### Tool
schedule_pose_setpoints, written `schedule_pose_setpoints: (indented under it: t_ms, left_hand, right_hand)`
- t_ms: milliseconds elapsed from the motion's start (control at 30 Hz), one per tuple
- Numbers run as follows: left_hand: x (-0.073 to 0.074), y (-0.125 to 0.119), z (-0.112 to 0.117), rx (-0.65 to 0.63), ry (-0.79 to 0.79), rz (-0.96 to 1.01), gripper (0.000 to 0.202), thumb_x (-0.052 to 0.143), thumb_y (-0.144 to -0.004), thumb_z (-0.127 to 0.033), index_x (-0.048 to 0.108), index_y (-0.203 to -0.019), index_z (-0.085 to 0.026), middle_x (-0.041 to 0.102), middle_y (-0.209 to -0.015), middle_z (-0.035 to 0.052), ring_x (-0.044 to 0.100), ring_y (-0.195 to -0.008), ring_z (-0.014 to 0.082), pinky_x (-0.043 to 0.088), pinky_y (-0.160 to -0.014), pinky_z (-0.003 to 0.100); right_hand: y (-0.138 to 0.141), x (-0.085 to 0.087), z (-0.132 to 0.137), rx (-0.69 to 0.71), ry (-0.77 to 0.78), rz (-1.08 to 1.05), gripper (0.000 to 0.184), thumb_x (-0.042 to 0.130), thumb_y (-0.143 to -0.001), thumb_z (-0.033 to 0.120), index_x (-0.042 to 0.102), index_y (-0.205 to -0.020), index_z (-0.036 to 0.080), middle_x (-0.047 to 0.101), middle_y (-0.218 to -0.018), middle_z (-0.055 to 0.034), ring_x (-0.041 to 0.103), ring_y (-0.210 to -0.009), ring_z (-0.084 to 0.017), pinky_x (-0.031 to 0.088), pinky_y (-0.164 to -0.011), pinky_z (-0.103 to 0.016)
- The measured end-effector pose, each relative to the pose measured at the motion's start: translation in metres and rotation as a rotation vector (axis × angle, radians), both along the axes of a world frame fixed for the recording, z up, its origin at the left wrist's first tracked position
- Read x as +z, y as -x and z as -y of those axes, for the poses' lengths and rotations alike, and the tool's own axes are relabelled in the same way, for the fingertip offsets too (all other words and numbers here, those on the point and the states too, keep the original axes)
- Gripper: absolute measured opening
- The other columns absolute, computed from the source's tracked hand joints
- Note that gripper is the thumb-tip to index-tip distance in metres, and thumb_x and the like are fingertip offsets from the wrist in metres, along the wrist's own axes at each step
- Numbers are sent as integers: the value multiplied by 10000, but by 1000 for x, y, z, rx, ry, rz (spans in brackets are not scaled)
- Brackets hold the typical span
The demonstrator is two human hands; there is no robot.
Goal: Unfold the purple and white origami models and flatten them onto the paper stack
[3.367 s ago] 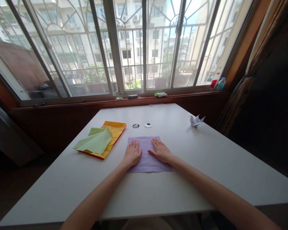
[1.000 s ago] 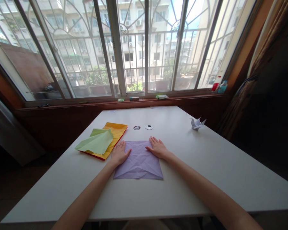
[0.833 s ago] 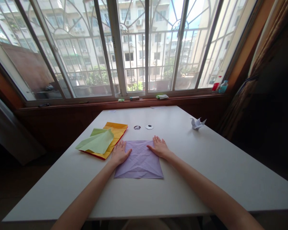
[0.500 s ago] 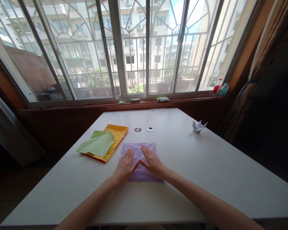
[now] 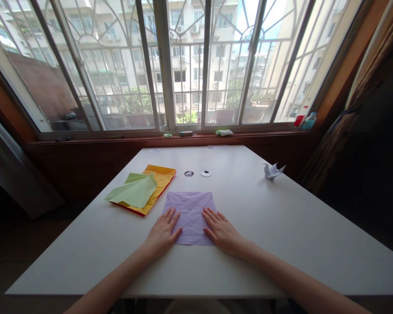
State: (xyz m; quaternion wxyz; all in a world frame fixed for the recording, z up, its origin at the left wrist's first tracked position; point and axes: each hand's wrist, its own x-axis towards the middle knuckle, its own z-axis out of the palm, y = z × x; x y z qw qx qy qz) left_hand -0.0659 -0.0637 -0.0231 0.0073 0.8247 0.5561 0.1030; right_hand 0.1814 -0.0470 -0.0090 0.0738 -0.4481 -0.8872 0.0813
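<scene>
Left hand (image 5: 162,233), right hand (image 5: 223,232) spread on purple paper (image 5: 190,220), gripping nothing — smoothing step, likely; next calls for even pressure.

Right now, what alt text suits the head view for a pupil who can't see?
A person's left hand and right hand rest palm-down on creased purple paper on a white table. Green paper lies on orange paper at left; a paper bird stands right.

Lilac paper (image 5: 190,220), white table (image 5: 281,244), green sheet (image 5: 134,192)
</scene>
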Motion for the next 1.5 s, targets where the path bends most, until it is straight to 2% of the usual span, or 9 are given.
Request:
schedule_pose_setpoints:
  t_ms: [267, 367, 433, 533, 633, 767, 1033, 1333, 1500]
  left_hand:
    - [6, 15, 6, 4, -56, 15, 414, 298, -899, -350, 415, -1272, -213, 313, -1395, 63, 259, -1293, 222, 283, -1031, 429]
    - [14, -5, 16, -195, -4, 96, 437, 272, -906, -361, 351, -1310, -212, 289, -1407, 50, 256, -1296, 176, 280, -1049, 365]
    - [19, -19, 23, -379, 112, 93, 533, 295, -886, -444, 223, -1364, -222, 212, -1432, 45, 202, -1315, 184, 253, -1062, 362]
    - [24, -32, 28, -464, 182, 89, 632, 326, -849, -524, 143, -1380, -236, 165, -1442, 46, 152, -1325, 222, 202, -1073, 415]
    - [26, -34, 28, -470, 213, 87, 669, 333, -831, -557, 130, -1383, -237, 144, -1446, 44, 131, -1328, 231, 174, -1079, 420]
    - [29, -32, 26, -473, 238, 77, 698, 326, -818, -585, 126, -1384, -230, 130, -1448, 42, 126, -1330, 233, 158, -1083, 417]
    - [35, -25, 38, -468, 262, 98, 725, 356, -807, -587, 121, -1384, -217, 131, -1445, 55, 143, -1325, 243, 162, -1085, 409]
    - [45, -5, 53, -457, 316, 117, 649, 378, -824, -540, 156, -1371, -271, 209, -1428, 28, 209, -1310, 220, 177, -1083, 396]
    - [49, -2, 49, -476, 337, 119, 638, 381, -822, -541, 186, -1366, -272, 236, -1420, 32, 210, -1310, 216, 148, -1087, 401]
  right_hand:
    - [-17, 3, 10, -64, -129, 57, 597, 252, -873, 470, 334, -1323, 86, 319, -1386, -140, 287, -1273, -260, 198, -1042, -432]
    - [-13, 13, 19, -145, -226, 90, 555, 379, -822, 493, 542, -1118, 53, 523, -1171, -226, 457, -1098, -327, 301, -950, -455]
    - [-12, 20, 18, -181, -227, 91, 492, 438, -779, 539, 612, -920, 101, 603, -957, -195, 537, -928, -312, 379, -841, -440]
    - [-14, 22, 2, -165, -243, -1, 454, 413, -809, 517, 590, -965, 129, 580, -1051, -166, 517, -997, -284, 378, -873, -418]
    - [-17, 17, -24, -1, -171, -82, 527, 357, -846, 498, 437, -1241, 158, 370, -1359, -120, 329, -1245, -252, 277, -1005, -411]
    - [-17, 8, -54, 164, -24, -47, 619, 296, -849, 546, 286, -1351, 184, 243, -1431, -59, 184, -1320, -205, 170, -1070, -373]
    - [-20, -2, -86, -9, 36, -36, 688, 268, -826, 596, 255, -1362, 165, 215, -1435, -69, 173, -1324, -206, 138, -1071, -395]
    - [-19, -1, -100, -158, 60, -158, 621, 410, -801, 519, 368, -1308, 162, 293, -1407, -93, 218, -1308, -233, 138, -1059, -418]
    - [-13, 11, -111, -251, 131, -297, 389, 499, -764, 396, 592, -1062, 164, 596, -1123, -93, 546, -1019, -195, 400, -864, -293]
